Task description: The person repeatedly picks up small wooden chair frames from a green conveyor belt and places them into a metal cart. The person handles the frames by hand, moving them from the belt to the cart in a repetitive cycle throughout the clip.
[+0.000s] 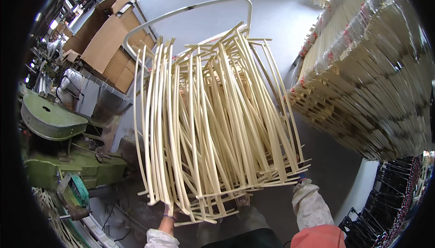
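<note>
A big stack of pale, slender bent rods joined by crosspieces, like wooden hanger or rack frames (213, 112), lies in front of me. It rests on a cart with a bent metal tube handle (195, 7) at the far side. At the stack's near left corner, my left hand (169, 211) reaches up against the rod ends, its fingers hidden beneath them. By the near right corner is my right hand (302, 177), mostly covered by rod ends and a pale sleeve. I cannot see what either hand grips.
To the left stands a green machine (54, 116), with a wire cage holding cardboard (99, 44) beyond it. Tall plastic-wrapped stacks of similar pale rods (362, 66) rise at the right. Black metal racks (385, 207) stand at the lower right. Grey floor (281, 12) stretches beyond the cart.
</note>
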